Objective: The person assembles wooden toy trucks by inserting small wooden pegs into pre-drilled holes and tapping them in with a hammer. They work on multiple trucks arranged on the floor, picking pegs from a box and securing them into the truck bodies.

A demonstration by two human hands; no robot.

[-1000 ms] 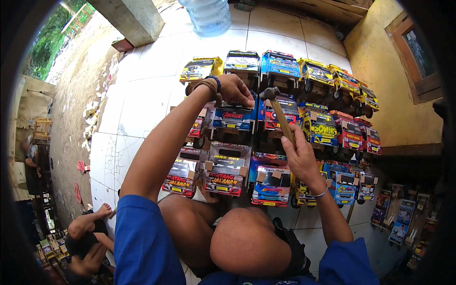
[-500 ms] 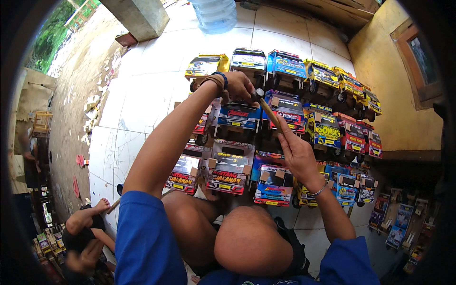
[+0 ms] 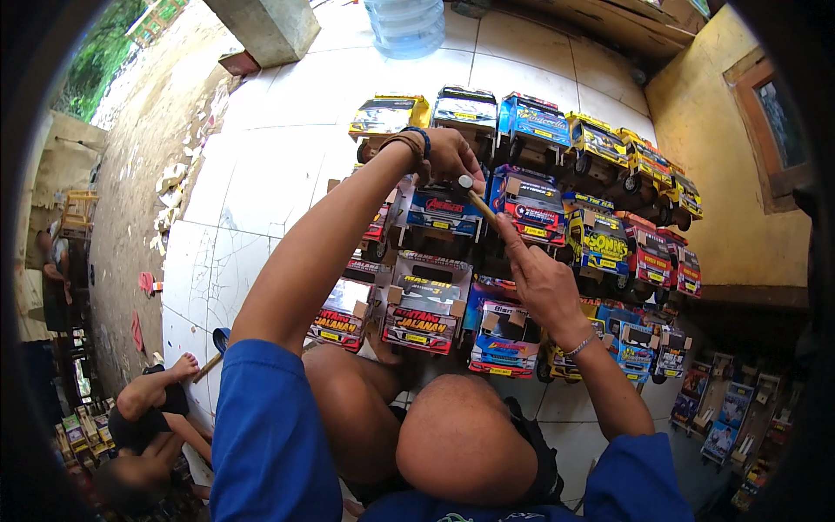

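My right hand (image 3: 546, 291) is closed round the wooden handle of a hammer (image 3: 484, 209), with the forefinger stretched along it. The hammer's round metal head sits right at the fingertips of my left hand (image 3: 450, 157). My left hand is bent down over a blue toy truck (image 3: 442, 207) in the middle row, fingers drawn together at its top edge. What they pinch, if anything, is too small to make out. Beside it on the right stands a blue and red toy truck (image 3: 528, 204), partly under the hammer's line.
Several more toy trucks stand in rows on white floor tiles (image 3: 248, 196), including a silver and red one (image 3: 424, 304) close to my knees. A clear blue water jug (image 3: 404, 30) is at the back. Another person (image 3: 152, 418) sits at lower left; more toy trucks (image 3: 731, 418) lie at lower right.
The hammer head has shifted slightly left and toward me, closer against my left fingertips. My left hand stays over the same truck. The whole view has moved a little.
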